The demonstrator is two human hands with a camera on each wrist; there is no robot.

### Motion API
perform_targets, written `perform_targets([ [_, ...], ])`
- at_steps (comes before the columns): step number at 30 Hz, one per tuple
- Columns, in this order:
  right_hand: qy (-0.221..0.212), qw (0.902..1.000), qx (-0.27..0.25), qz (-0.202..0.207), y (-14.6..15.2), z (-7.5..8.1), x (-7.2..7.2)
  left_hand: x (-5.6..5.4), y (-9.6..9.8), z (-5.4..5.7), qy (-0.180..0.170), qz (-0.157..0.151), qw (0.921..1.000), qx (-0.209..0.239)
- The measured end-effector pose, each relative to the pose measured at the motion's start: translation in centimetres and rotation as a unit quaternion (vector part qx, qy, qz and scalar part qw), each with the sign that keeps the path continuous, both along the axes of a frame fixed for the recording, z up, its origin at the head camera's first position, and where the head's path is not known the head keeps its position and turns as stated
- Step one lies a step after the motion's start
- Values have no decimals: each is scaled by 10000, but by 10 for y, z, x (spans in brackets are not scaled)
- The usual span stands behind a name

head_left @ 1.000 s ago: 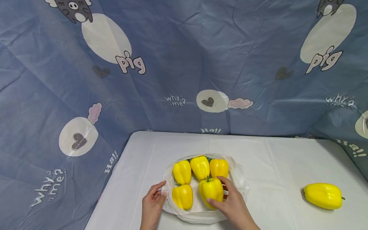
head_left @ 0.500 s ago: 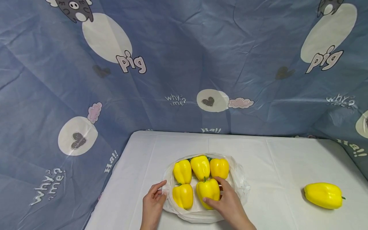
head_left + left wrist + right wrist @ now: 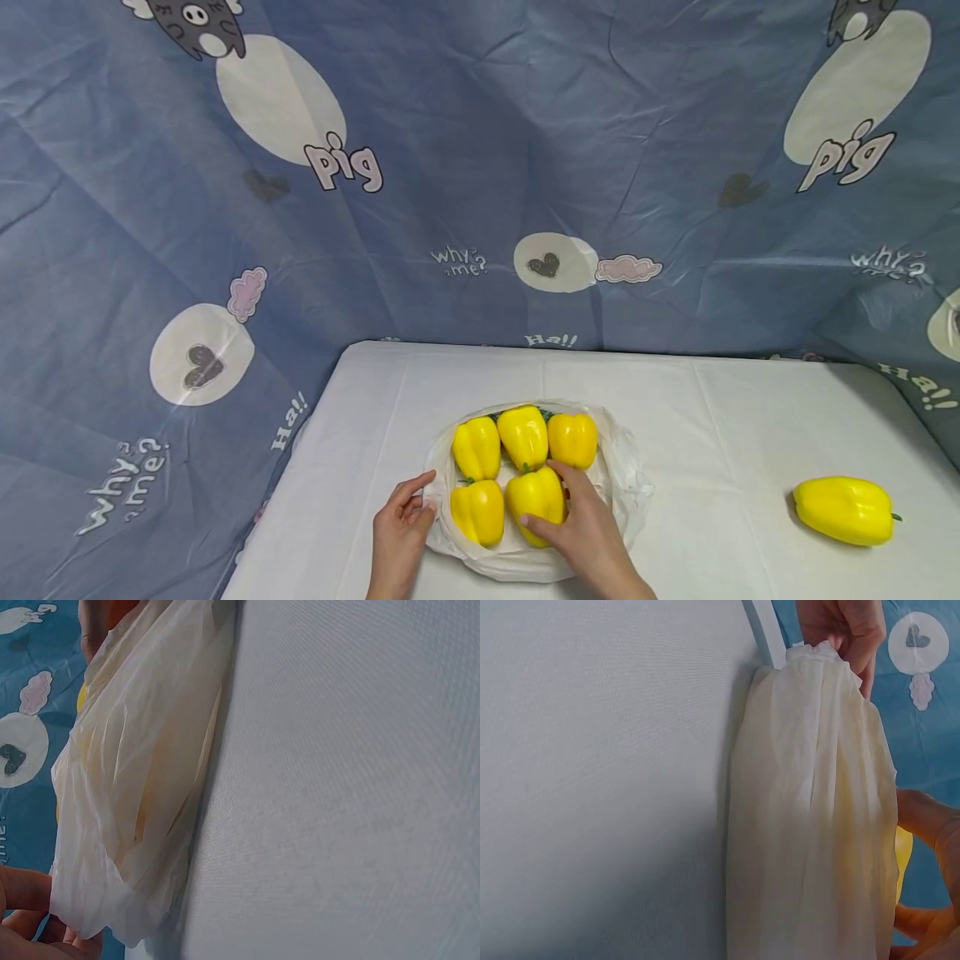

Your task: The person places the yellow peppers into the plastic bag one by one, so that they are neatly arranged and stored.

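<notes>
A white plastic bag [image 3: 633, 487] lies spread on the table with its mouth wide, holding several yellow bell peppers. My right hand [image 3: 592, 529] grips one yellow bell pepper [image 3: 534, 500] at the bag's front, thumb on its near side and fingers behind. To its left sits another bell pepper [image 3: 477, 512], and three more form a back row, the middle one [image 3: 522, 435] highest. My left hand [image 3: 401, 529] pinches the bag's left rim between thumb and fingers. In the left wrist view the fingers [image 3: 26, 891] hold the bag's edge [image 3: 82, 900]; the bag wall hides most peppers.
A single yellow bell pepper [image 3: 846, 510] lies on its side at the right of the white-covered table [image 3: 720, 433]. A blue printed cloth [image 3: 480, 167] hangs behind and along the sides of the table.
My right hand has shifted left with the bell pepper, bringing it close beside the front-left pepper. My left hand stays almost still at the bag's rim.
</notes>
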State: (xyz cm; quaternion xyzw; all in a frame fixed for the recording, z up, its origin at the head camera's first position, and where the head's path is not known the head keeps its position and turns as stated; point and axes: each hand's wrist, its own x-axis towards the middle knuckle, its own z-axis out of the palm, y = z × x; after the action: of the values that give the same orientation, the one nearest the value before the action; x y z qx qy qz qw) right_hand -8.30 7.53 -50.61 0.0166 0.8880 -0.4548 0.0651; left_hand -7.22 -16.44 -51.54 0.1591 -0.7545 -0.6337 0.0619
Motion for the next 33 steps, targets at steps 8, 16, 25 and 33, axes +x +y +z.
perform_targets([
  [8, -91, 9997, -30, 226, -1, 3, 3, 0, 0, 1, -71, 17, 10000, -43],
  [16, -290, 9989, -154, 328, 0, 8, 3, 0, -1, 1, -86, 17, 9999, -52],
  [25, -333, 9986, -376, 187, 2, 5, 2, 1, 0, 3, -145, 37, 9999, -45],
  [33, -383, 9984, -358, 202, 3, 6, 1, 2, 0, 4, -112, 35, 9999, -48],
])
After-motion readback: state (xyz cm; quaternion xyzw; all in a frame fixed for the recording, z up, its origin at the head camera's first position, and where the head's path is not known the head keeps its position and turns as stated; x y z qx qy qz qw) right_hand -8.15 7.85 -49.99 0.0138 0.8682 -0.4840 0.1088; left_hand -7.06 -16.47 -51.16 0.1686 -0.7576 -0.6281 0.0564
